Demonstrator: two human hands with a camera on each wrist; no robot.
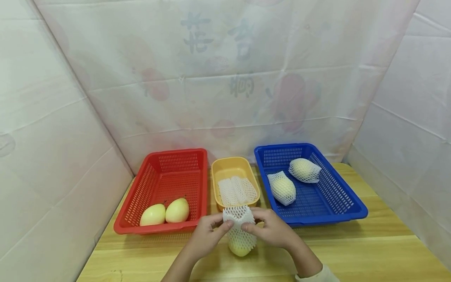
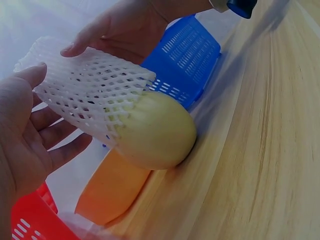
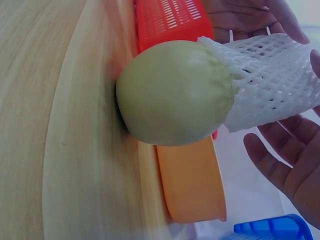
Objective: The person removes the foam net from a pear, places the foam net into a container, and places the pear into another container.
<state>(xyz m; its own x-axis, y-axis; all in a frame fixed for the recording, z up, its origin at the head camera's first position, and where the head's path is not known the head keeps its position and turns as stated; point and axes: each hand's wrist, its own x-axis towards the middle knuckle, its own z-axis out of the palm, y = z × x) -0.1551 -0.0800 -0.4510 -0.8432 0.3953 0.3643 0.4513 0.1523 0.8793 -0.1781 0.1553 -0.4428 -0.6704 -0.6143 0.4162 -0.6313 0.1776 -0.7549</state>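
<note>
A yellow-green pear (image 1: pixel 240 250) rests on the wooden table in front of me, its upper part inside a white foam net sleeve (image 1: pixel 238 215). In the left wrist view the pear's smooth, rounded end (image 2: pixel 162 135) is bare and touches the wood. My left hand (image 1: pixel 207 236) pinches the sleeve's left side, thumb in front and fingers behind. On the other side my right hand (image 1: pixel 274 230) grips the same sleeve near its upper part, thumb facing me. Seen from the right wrist, the net (image 3: pixel 280 80) stretches away from the pear between both hands.
A red basket (image 1: pixel 160 152) on the left holds two bare pears (image 1: pixel 165 213). Behind my hands stands a yellow tray (image 1: pixel 230 162) with several foam nets (image 1: pixel 234 192). To the right, a blue basket (image 1: pixel 338 196) contains two netted pears (image 1: pixel 283 188). Printed cloth (image 1: pixel 225 105) hangs behind.
</note>
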